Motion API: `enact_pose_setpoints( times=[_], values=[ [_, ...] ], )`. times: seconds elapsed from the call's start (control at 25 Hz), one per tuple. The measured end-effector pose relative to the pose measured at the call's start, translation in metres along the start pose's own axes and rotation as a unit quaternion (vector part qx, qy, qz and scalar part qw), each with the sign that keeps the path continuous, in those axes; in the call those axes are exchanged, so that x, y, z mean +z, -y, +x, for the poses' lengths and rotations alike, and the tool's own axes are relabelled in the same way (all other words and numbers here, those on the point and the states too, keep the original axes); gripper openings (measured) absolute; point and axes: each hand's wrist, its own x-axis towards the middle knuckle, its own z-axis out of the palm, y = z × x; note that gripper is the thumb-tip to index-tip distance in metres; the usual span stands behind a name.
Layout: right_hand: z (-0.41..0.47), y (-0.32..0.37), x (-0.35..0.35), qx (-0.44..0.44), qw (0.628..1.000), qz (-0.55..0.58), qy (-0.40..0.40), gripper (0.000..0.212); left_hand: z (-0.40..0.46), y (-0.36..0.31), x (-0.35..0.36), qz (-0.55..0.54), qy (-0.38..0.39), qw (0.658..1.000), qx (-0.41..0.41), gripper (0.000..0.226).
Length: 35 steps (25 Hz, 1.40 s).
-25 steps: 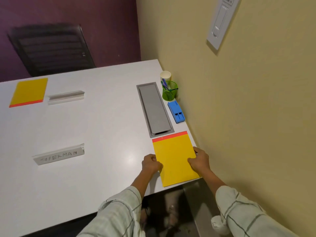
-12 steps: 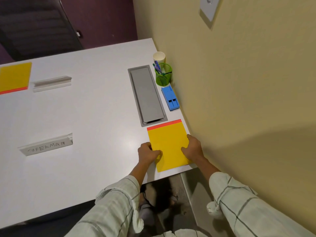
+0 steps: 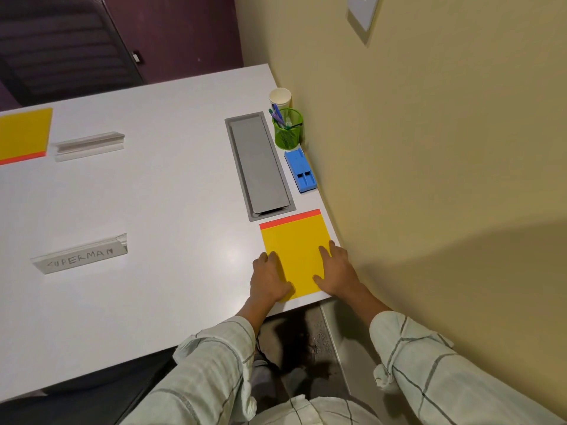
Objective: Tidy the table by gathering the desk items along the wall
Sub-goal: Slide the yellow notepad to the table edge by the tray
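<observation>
A yellow notepad [image 3: 296,250] with a red strip on its far edge lies at the table's near right corner, close to the yellow wall [image 3: 429,148]. My left hand [image 3: 268,280] rests on the pad's left edge with its thumb on the paper. My right hand [image 3: 336,273] lies flat on the pad's right side, fingers straight. Along the wall stand a blue block [image 3: 300,170], a green mesh pen cup [image 3: 288,130] and a paper cup [image 3: 279,98]. A second yellow notepad [image 3: 21,133] and two nameplates, one blank [image 3: 89,145] and one reading SUPERMAN [image 3: 81,254], lie far left.
A grey cable hatch [image 3: 259,165] is set into the white table [image 3: 153,210] just beyond the notepad. A dark chair [image 3: 61,41] stands behind the table's far side. The table's near edge runs just under my wrists.
The notepad has slid away from the table's near edge, up to the hatch and wall. Both hands went with it and now lie flatter on it.
</observation>
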Motion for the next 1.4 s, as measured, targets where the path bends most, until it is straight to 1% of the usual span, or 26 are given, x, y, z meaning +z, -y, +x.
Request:
enact_pose_setpoints(
  times=[0.12, 0.24, 0.36, 0.68, 0.92, 1.08, 1.2, 1.4],
  values=[
    [-0.012, 0.006, 0.02, -0.013, 0.999, -0.03, 0.021, 0.088, -0.008, 0.01, 0.013, 0.104, 0.033, 0.993, 0.047, 0.093],
    [-0.02, 0.008, 0.034, -0.016, 0.999, -0.021, 0.018, 0.083, -0.01, 0.02, 0.024, 0.16, 0.018, 0.984, 0.077, 0.1],
    [-0.022, 0.004, 0.037, -0.022, 0.999, -0.025, 0.02, 0.082, -0.009, 0.024, 0.027, 0.174, 0.008, 0.981, 0.088, 0.099],
    [-0.023, -0.004, 0.038, -0.031, 0.998, -0.036, 0.028, 0.082, -0.006, 0.034, 0.034, 0.205, 0.019, 0.973, 0.106, 0.1],
    [-0.025, 0.003, 0.033, -0.025, 0.996, -0.081, 0.037, 0.083, -0.015, 0.035, 0.029, 0.23, 0.029, 0.967, 0.101, 0.102],
    [-0.033, 0.022, 0.035, -0.071, 0.989, -0.13, 0.015, 0.08, -0.036, 0.04, 0.03, 0.247, -0.016, 0.964, 0.1, 0.089],
    [-0.041, 0.037, 0.04, -0.105, 0.984, -0.146, 0.017, 0.078, -0.057, 0.053, 0.033, 0.251, -0.036, 0.962, 0.098, 0.083],
    [-0.061, 0.061, 0.054, -0.193, 0.962, -0.192, 0.035, 0.075, -0.107, 0.085, 0.044, 0.232, -0.054, 0.971, 0.025, 0.081]
  ],
)
